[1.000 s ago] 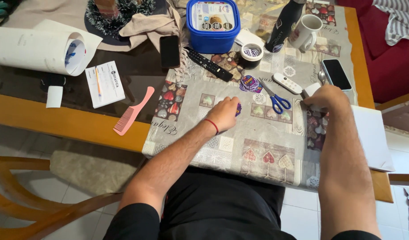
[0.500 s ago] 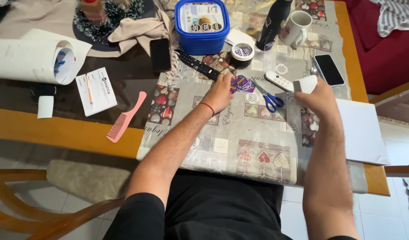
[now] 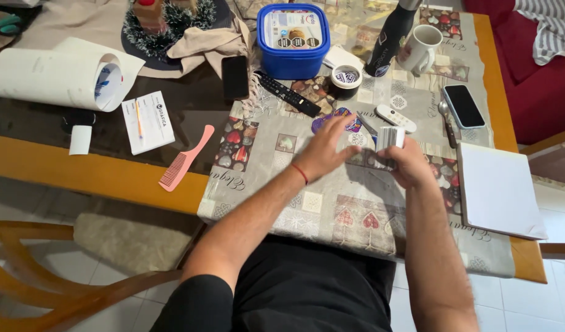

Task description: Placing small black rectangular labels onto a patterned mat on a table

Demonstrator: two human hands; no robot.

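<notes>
— While you lean over the tabletop [image 3: 98,166], what lies at your far left?

— You have a rolled white sheet [image 3: 49,79] there, with a small notepad [image 3: 148,122] and a pink comb [image 3: 185,158] nearer the patterned cloth [image 3: 331,209]. A black phone [image 3: 235,77] lies just beyond the comb, beside a beige rag [image 3: 211,43].

— And my left hand?

— Your left hand [image 3: 325,150] lies flat on the cloth with its fingers spread and stretched forward. It holds nothing. Its fingertips touch a purple patterned sticker [image 3: 341,117], which sits just below the black remote [image 3: 288,94] and the roll of tape [image 3: 346,79]. A blue tub [image 3: 293,58] stands behind those.

— What about my right hand?

— Your right hand [image 3: 408,163] is closed around a small white pack [image 3: 390,138], held upright just above the cloth, close to your left fingertips. A white remote [image 3: 396,117] lies just past the pack.

— Farther right?

— You see a dark bottle [image 3: 390,37] and a white mug [image 3: 420,49] at the back, a white-edged phone [image 3: 463,106] near the cloth's edge, and a white pad of paper [image 3: 497,190] by your right forearm.
</notes>
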